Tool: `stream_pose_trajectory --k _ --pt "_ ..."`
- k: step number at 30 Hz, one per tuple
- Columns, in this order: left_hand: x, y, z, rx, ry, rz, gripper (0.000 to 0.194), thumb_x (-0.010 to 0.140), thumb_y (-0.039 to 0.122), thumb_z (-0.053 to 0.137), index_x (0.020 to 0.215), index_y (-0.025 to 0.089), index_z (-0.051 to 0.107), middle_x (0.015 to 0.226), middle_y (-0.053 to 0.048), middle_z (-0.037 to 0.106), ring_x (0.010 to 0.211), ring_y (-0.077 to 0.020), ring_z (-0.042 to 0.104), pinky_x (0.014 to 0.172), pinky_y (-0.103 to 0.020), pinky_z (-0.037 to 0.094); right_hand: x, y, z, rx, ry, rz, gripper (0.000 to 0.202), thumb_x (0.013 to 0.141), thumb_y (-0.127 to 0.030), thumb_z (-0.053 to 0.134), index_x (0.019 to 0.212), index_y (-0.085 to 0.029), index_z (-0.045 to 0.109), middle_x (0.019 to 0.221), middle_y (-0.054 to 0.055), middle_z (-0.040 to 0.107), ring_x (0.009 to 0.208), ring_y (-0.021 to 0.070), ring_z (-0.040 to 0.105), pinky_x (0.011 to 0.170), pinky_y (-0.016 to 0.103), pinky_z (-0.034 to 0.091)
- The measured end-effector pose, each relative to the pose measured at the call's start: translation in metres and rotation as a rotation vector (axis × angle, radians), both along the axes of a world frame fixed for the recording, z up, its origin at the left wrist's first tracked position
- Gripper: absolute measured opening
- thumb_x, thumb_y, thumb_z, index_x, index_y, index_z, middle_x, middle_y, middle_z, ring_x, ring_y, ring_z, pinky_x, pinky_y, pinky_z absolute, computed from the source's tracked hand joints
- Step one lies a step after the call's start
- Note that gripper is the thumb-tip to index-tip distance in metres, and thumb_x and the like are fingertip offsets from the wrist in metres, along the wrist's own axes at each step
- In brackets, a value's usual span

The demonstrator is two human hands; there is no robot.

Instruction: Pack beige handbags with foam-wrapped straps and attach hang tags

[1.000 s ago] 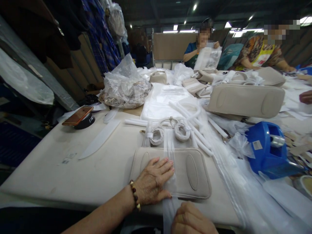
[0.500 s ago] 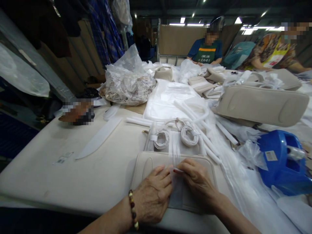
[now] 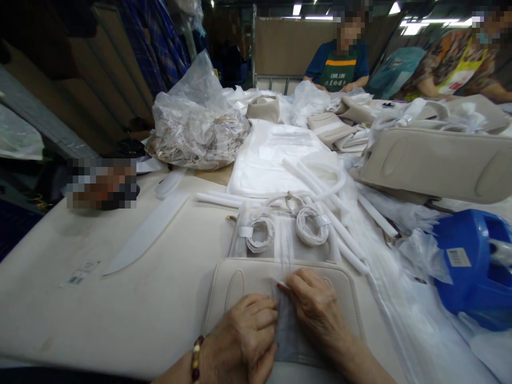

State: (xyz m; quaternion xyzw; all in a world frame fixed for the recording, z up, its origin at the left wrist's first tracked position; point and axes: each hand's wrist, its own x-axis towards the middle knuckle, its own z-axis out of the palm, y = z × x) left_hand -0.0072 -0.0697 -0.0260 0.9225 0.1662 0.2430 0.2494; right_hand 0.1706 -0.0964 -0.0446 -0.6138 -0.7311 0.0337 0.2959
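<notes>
A beige padded bag panel (image 3: 244, 280) with oval stitched patches lies flat on the table in front of me. A clear plastic strip (image 3: 285, 250) runs lengthwise over its middle. My left hand (image 3: 244, 341), a bead bracelet on the wrist, presses down on the panel and the strip's near part. My right hand (image 3: 314, 306) rests just beside it, fingertips pinching the strip against the panel. Behind the panel lie two coiled white cords (image 3: 260, 234) and several white foam tubes (image 3: 320, 197).
A blue tape dispenser (image 3: 476, 266) stands at the right. A full plastic sack (image 3: 196, 128) sits at the back left, a white flat blade (image 3: 144, 234) lies to the left. More beige bags (image 3: 436, 160) pile at the right rear. Two people work at the far side.
My right hand came up from the table's near edge onto the panel and met my left hand at the strip. The view shifted slightly closer and downward.
</notes>
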Motion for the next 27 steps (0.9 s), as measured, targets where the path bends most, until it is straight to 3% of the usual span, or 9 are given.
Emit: stream_pose_trajectory --k 2,4,7,13,17,20,24,27 --pt "0.003 -0.001 0.001 0.027 -0.005 0.059 0.019 0.082 0.009 0.047 0.068 0.014 0.058 0.072 -0.005 0.061 0.08 -0.0152 0.059 0.082 -0.027 0.05 -0.001 0.0 -0.001 0.005 0.008 -0.008 0.031 0.089 -0.014 0.045 0.06 -0.018 0.05 0.06 0.001 0.05 0.057 0.0131 0.044 0.055 0.025 0.029" --pt "0.007 -0.002 0.001 0.129 0.012 0.098 0.019 0.084 0.008 0.043 0.08 0.01 0.062 0.08 -0.009 0.063 0.082 -0.018 0.059 0.077 -0.03 0.052 -0.001 0.001 -0.003 0.015 0.022 -0.007 0.03 0.089 -0.012 0.044 0.06 -0.018 0.05 0.06 0.001 0.05 0.057 0.0132 0.044 0.055 0.025 0.029" --pt "0.014 -0.003 -0.003 0.328 0.062 0.145 0.031 0.086 0.007 0.036 0.106 0.003 0.059 0.104 -0.014 0.064 0.102 -0.0248 0.056 0.087 -0.035 0.051 -0.003 0.002 -0.004 0.028 0.026 -0.013 0.03 0.089 -0.012 0.043 0.061 -0.019 0.049 0.059 0.001 0.05 0.057 0.0134 0.044 0.055 0.025 0.029" --pt "0.019 -0.002 -0.013 0.418 0.116 0.181 0.037 0.087 0.008 0.03 0.106 0.005 0.061 0.11 -0.011 0.064 0.112 -0.0242 0.052 0.092 -0.032 0.047 -0.004 0.002 -0.003 0.014 0.001 -0.097 0.027 0.09 -0.018 0.042 0.064 -0.02 0.047 0.059 0.001 0.052 0.054 0.0143 0.049 0.053 0.025 0.033" --pt "0.016 -0.004 -0.016 0.469 0.157 0.202 0.04 0.077 0.004 0.036 0.108 0.006 0.06 0.116 -0.012 0.062 0.116 -0.0241 0.05 0.092 -0.033 0.046 -0.002 0.01 -0.002 0.018 0.063 -0.192 0.013 0.09 -0.023 0.043 0.084 -0.016 0.051 0.07 0.006 0.058 0.057 0.0173 0.055 0.051 0.026 0.042" --pt "0.016 -0.004 -0.017 0.503 0.206 0.205 0.044 0.073 0.005 0.037 0.112 0.006 0.058 0.122 -0.013 0.059 0.119 -0.024 0.048 0.094 -0.033 0.044 -0.005 0.013 0.0 0.107 0.129 -0.237 0.02 0.09 -0.024 0.04 0.104 -0.012 0.049 0.077 0.009 0.058 0.063 0.019 0.058 0.056 0.031 0.049" --pt "0.015 -0.002 -0.02 0.589 0.195 0.199 0.042 0.08 0.01 0.034 0.114 0.008 0.058 0.124 -0.013 0.058 0.12 -0.0233 0.048 0.092 -0.032 0.042 0.008 -0.015 0.012 0.22 0.188 -0.163 0.023 0.088 -0.016 0.047 0.111 -0.015 0.048 0.085 0.008 0.056 0.07 0.0168 0.057 0.061 0.029 0.051" --pt "0.01 0.002 -0.033 0.655 0.201 0.199 0.039 0.085 0.012 0.037 0.117 0.013 0.057 0.126 -0.01 0.058 0.119 -0.0219 0.05 0.09 -0.03 0.041 0.051 -0.058 0.024 0.303 0.145 -0.299 0.027 0.085 -0.014 0.054 0.111 -0.019 0.051 0.089 0.006 0.056 0.076 0.0157 0.056 0.068 0.027 0.049"
